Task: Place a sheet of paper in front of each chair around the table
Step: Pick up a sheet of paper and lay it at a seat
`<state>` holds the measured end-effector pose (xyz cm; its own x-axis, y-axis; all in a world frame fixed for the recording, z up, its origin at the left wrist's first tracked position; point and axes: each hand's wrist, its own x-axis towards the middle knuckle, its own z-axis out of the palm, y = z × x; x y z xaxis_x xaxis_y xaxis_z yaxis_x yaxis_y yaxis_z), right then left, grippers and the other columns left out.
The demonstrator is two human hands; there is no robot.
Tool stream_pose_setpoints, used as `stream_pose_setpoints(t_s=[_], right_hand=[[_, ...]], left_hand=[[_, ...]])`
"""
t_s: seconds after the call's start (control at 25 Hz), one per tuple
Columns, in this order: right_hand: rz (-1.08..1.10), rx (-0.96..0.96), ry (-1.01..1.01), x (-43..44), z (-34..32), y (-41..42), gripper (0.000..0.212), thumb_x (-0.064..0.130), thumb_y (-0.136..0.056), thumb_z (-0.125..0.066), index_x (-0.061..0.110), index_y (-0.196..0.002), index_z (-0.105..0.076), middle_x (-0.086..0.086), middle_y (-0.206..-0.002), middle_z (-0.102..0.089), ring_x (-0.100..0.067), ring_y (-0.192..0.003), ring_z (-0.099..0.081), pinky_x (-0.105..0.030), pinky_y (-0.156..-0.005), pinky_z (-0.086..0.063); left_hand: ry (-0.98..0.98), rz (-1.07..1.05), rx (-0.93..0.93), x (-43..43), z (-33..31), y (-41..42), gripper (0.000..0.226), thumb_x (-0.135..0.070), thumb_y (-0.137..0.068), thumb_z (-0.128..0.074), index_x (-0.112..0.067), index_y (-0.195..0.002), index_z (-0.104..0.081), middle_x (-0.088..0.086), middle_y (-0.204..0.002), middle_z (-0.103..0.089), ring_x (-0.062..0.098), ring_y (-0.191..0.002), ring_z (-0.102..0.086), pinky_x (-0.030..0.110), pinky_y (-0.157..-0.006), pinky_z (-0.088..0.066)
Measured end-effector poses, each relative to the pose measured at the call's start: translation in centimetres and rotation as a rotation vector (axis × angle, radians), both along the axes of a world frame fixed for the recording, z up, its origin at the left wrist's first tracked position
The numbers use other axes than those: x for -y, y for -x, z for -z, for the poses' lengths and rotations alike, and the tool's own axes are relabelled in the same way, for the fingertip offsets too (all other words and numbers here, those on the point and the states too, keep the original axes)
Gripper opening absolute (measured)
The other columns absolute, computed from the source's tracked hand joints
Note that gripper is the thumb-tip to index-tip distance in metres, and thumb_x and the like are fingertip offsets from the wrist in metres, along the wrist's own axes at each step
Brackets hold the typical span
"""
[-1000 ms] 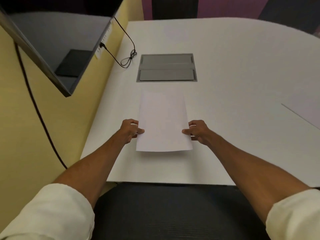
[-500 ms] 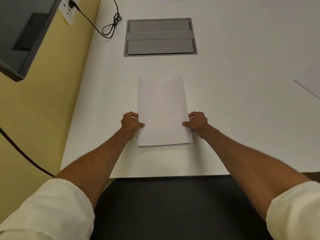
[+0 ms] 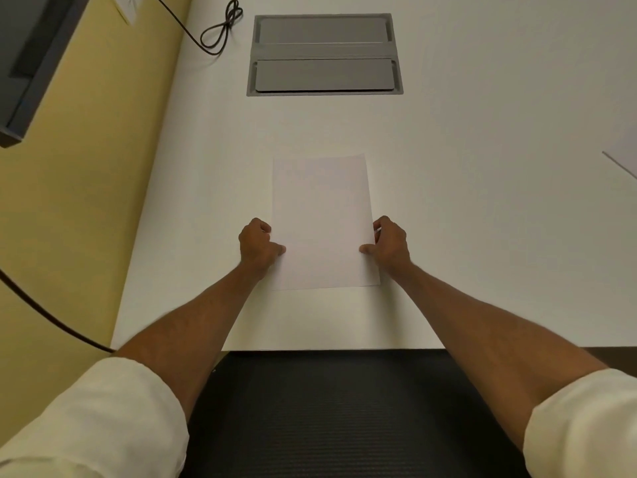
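A white sheet of paper (image 3: 322, 219) lies flat on the white table (image 3: 465, 208), lengthwise away from me, a little back from the near edge. My left hand (image 3: 258, 246) pinches its left edge, thumb on top. My right hand (image 3: 387, 244) pinches its right edge the same way. A black chair back (image 3: 331, 408) stands directly below the sheet, between my forearms. The corner of another sheet of paper (image 3: 625, 157) shows at the far right edge of the table.
A grey cable hatch (image 3: 324, 55) is set into the table beyond the sheet. A black looped cable (image 3: 220, 32) runs from a wall socket at the table's far left. A yellow wall (image 3: 79, 201) borders the left side, with a dark screen (image 3: 24, 63) mounted on it.
The sheet has come down from a slight lift to lie flat on the table. My view has tilted downward and closer; both hands still grip the sheet's edges.
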<state>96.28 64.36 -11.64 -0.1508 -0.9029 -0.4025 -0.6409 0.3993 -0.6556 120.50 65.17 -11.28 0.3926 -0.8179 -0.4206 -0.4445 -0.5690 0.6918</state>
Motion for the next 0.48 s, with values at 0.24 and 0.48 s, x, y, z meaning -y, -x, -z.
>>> stream_pose_setpoints(t_s=[0.24,0.48], right_hand=[[-0.074,-0.148,0.005,-0.6,-0.4,-0.6,0.051,0.009,-0.077,-0.072,0.004,-0.118,-0.042,-0.016,-0.119,-0.048,-0.035,-0.108,-0.050,-0.039,-0.082,-0.041],[-0.270,-0.202,0.103,-1.2,-0.1,-0.6,0.061,0.010,-0.078,-0.070,0.009,-0.132,-0.043,-0.005,-0.140,-0.041,-0.026,-0.129,-0.035,-0.040,-0.097,-0.039]], left_hand=[[0.026,0.105,0.099,-0.3,0.1,-0.3,0.062,0.000,-0.063,-0.082,-0.009,-0.119,-0.057,0.015,-0.112,-0.047,0.020,-0.090,-0.048,0.029,-0.081,-0.046],[0.031,0.143,0.055,-0.5,-0.2,-0.7,0.075,-0.008,-0.064,-0.084,-0.017,-0.132,-0.054,0.009,-0.111,-0.043,0.018,-0.094,-0.048,0.025,-0.087,-0.043]])
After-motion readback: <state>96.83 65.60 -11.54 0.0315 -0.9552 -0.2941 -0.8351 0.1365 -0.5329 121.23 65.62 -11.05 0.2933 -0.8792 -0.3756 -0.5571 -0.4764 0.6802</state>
